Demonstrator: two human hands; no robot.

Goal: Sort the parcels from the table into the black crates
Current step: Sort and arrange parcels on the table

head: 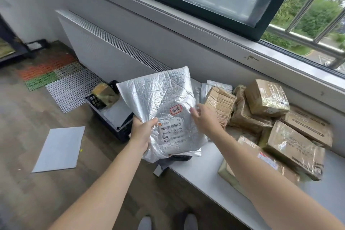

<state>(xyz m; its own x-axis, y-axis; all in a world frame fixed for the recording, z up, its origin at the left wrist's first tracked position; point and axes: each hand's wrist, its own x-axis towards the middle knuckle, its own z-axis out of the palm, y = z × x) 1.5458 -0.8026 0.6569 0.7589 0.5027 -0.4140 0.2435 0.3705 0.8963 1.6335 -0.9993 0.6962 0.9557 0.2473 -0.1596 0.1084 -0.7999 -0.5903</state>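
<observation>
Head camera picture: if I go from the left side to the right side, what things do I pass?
grey sheet on the floor → black crate → silver parcel → pile of brown cardboard boxes

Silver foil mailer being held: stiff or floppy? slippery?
Probably pliable, not limp: the silver foil mailer is creased all over yet stands up above the left hand and right hand. Likely light: they hold it by its edges alone. The glossy film may slip if held loosely.
</observation>
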